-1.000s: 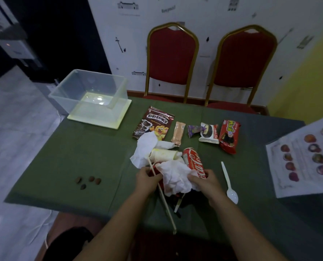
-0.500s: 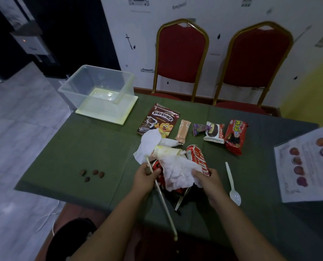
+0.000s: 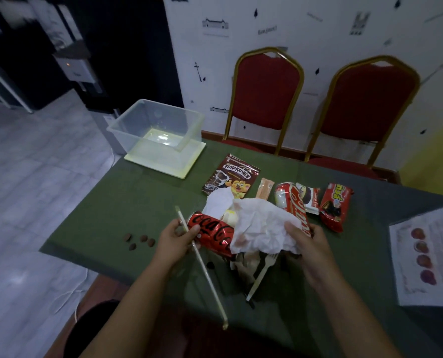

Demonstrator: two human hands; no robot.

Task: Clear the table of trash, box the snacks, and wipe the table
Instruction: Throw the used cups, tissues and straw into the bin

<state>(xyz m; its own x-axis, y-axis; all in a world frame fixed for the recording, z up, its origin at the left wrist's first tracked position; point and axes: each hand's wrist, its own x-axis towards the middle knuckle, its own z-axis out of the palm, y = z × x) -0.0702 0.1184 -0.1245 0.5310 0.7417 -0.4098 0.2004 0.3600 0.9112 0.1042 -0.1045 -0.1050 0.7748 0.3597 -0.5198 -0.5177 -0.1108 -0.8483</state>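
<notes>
Your left hand point(image 3: 175, 237) holds a long straw point(image 3: 199, 259) and one red can point(image 3: 211, 232), fingers closed around both. Your right hand point(image 3: 309, 244) grips crumpled tissue point(image 3: 260, 226) and a second can point(image 3: 291, 202). Snack packets point(image 3: 334, 206) lie beyond on the worktop point(image 3: 127, 202), the clear box point(image 3: 158, 135) at its far-left corner.

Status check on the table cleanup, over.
Left hand gripping crushed red cola can and long pale straw. Right hand gripping crumpled white napkin and second red cola can. Snack packets unboxed; clear plastic box empty.
</notes>
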